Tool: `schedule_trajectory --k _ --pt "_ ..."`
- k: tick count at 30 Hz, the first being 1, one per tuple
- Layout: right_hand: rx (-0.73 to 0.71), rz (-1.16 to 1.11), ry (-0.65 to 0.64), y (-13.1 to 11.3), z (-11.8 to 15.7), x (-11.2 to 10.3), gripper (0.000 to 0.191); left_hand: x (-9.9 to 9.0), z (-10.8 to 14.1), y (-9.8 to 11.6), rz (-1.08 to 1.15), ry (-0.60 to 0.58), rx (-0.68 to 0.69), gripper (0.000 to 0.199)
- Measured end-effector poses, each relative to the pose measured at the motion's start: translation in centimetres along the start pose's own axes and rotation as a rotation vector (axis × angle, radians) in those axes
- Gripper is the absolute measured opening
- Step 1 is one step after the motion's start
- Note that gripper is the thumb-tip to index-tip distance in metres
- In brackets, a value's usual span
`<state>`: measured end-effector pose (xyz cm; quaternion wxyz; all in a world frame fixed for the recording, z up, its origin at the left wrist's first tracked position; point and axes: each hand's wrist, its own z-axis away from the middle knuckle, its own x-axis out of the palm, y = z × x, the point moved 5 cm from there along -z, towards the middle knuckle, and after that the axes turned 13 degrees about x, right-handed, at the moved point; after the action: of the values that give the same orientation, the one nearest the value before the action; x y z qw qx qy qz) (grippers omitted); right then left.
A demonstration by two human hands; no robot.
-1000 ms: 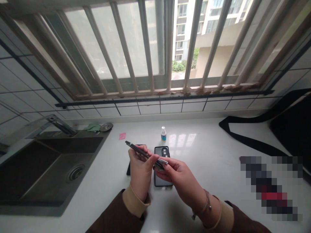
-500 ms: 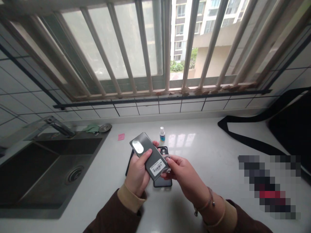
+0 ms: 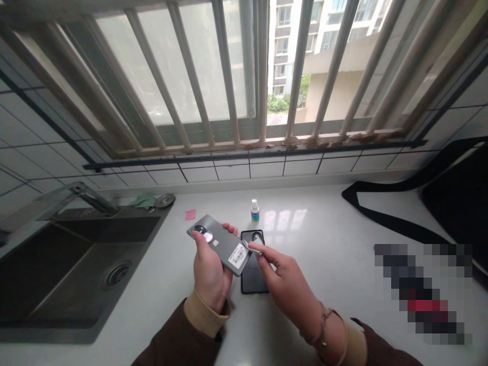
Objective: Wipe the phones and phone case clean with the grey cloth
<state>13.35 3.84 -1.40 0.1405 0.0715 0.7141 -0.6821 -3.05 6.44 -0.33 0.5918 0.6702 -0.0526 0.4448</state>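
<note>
Above the surface, the left hand clasps a phone that slack fingers could drop; the right hand pinches a pale scrap.

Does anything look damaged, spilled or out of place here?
Two things: ragged brown patches along the lower edge of the window, perhaps crumbling material, and a pixelated block at right, hiding whatever lies beneath. I see no spill on the counter and no damage on the phone in the left hand.

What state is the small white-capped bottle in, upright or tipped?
Upright: the bottle stands on the glossy white countertop, its white cap uppermost.
</note>
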Motion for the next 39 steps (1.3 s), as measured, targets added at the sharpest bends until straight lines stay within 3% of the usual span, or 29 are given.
schedule_trajectory --k 6,11,13,18,27,30,34,39 --pt "-0.367 0.452 0.055 -1.7 1.5 1.2 0.048 0.2 0.6 -1.1 0.030 -0.044 -0.171 0.072" --pt "-0.589 0.526 -0.015 -2.6 2.1 2.0 0.051 0.4 1.7 -2.1 -0.041 -0.060 -0.394 0.082" --pt "-0.640 0.543 -0.037 -2.6 2.1 2.1 0.052 0.6 2.3 -2.4 -0.053 -0.077 -0.459 0.077" --pt "-0.619 0.601 -0.006 -2.1 1.6 1.9 0.054 1.3 3.1 -2.8 0.048 -0.214 -0.482 0.054" --pt "-0.534 0.622 0.186 -1.3 0.6 0.3 0.056 1.1 4.3 -4.8 0.146 -0.413 -0.697 0.055" --pt "-0.542 0.656 0.211 -1.4 0.6 0.2 0.054 0.7 4.3 -5.2 0.117 -0.478 -0.698 0.058" --pt "-0.624 0.672 0.176 -2.0 0.9 0.3 0.051 0.7 4.1 -4.9 0.086 -0.451 -0.615 0.054" --pt "-0.726 0.634 0.070 -2.4 1.4 1.0 0.049 0.8 3.8 -3.8 0.037 -0.287 -0.609 0.047"
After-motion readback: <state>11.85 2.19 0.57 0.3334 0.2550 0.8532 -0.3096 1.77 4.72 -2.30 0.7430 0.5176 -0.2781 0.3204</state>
